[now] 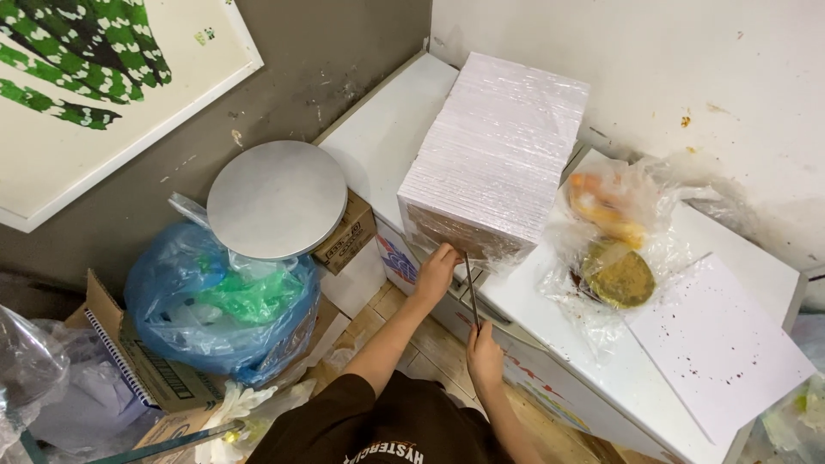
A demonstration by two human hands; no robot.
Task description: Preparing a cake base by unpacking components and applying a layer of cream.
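A tall stack of white sheets wrapped in clear film (498, 146) stands on a white chest freezer (387, 129). My left hand (436, 271) touches the lower front edge of the stack, fingers pressed against the film. My right hand (485, 357) grips a thin dark blade-like tool (472, 290) whose tip points up at the bottom of the stack, beside my left hand.
A clear plastic bag with orange and green-brown food (612, 249) lies to the right, beside a speckled white sheet (718, 344). At left are a round grey metal lid (277, 198) on a small cardboard box (348, 234), a blue plastic bag (215, 301) and cardboard boxes (155, 374).
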